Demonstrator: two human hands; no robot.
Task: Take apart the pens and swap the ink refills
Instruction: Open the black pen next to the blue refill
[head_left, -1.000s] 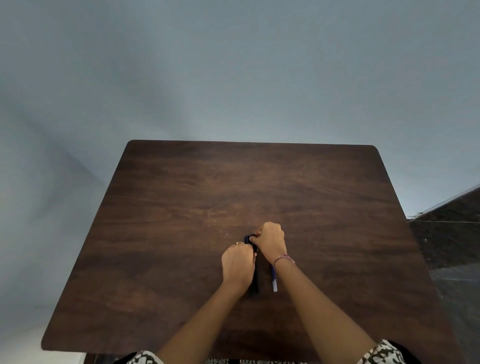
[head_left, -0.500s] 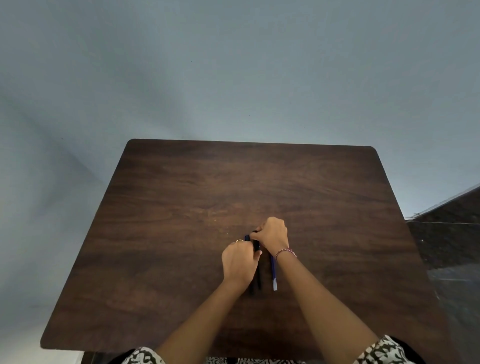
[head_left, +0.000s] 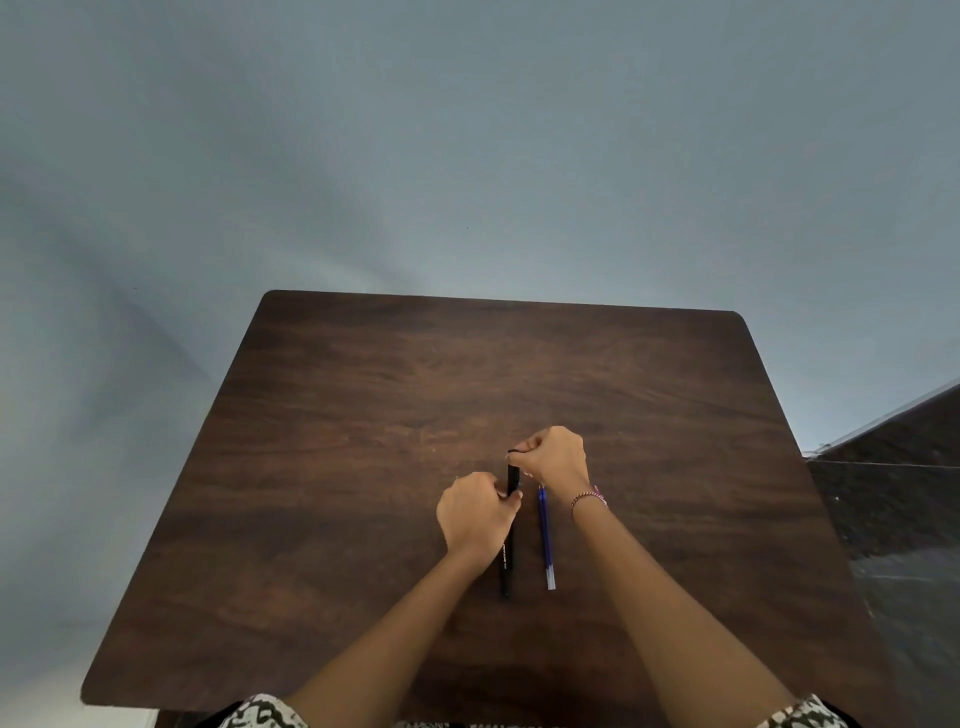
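A black pen (head_left: 508, 551) lies lengthwise near the middle of the dark wooden table (head_left: 322, 493). My left hand (head_left: 475, 514) is closed around the pen's barrel. Just beyond it, my right hand (head_left: 556, 457) pinches a small black end piece (head_left: 514, 453), which sits slightly apart from the barrel's far end. A blue pen (head_left: 545, 535) with a clear tip lies on the table to the right of the black one, parallel to it, untouched. A beaded bracelet circles my right wrist.
The table's far edge meets a plain grey-blue wall (head_left: 467, 156). A dark tiled floor or ledge (head_left: 904, 493) shows past the table's right edge.
My hands have drawn apart: the right hand moved away from me with the black end piece, and more of the black pen's barrel and the blue pen now shows.
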